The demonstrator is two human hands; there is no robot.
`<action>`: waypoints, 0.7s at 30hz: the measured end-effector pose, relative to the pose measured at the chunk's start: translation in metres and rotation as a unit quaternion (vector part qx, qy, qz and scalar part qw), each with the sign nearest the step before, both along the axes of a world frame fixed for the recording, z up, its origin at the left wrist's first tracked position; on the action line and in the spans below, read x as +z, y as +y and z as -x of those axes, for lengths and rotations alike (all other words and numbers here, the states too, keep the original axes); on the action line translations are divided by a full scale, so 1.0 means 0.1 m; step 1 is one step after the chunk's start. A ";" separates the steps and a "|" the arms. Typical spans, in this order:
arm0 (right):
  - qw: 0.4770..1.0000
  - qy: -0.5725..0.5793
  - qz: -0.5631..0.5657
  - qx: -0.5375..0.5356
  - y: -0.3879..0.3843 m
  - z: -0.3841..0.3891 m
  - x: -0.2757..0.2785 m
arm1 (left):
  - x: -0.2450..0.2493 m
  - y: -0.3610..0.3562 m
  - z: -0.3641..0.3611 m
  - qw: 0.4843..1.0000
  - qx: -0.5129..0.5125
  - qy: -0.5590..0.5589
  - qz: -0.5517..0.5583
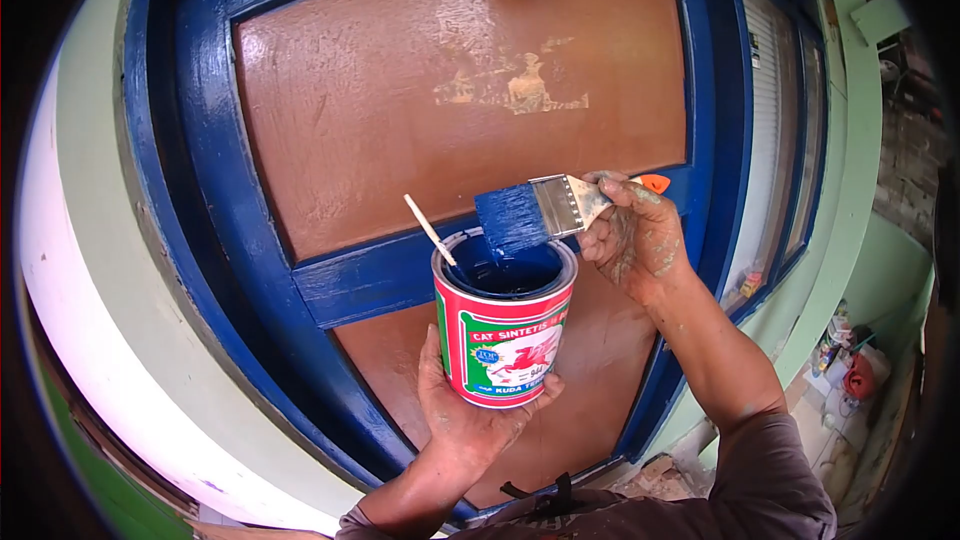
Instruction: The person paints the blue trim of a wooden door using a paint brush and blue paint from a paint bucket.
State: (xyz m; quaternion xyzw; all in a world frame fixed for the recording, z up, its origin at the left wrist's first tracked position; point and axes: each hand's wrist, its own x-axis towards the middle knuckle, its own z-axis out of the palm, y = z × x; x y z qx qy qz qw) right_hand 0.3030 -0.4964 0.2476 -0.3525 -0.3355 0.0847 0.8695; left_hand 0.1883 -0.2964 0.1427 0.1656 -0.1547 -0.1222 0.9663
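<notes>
Clasped in the smeared right hand point(640, 238): one flat, metal-banded paintbrush point(556, 208), blue bristles at the mouth of one cylindrical red-and-green metal paint can point(508, 345), cupped by the left hand point(468, 418). Within can: glossy blue paint point(512, 278), one slim white stick point(430, 230) leaning out. Behind: one blue-framed brown door point(360, 120).

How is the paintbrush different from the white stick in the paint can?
The paintbrush is wide and bristly, while the white stick is thin and plain. The right hand grips the paintbrush, but no hand holds the stick, which leans out of the paint can. The brush's bristles are coated blue; the stick's upper part looks white. Both are at the can's opening.
</notes>
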 end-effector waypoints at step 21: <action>0.989 -0.067 -0.133 0.005 0.06 -0.23 0.37 | 0.07 -0.05 -0.01 0.999 -0.015 -0.024 0.038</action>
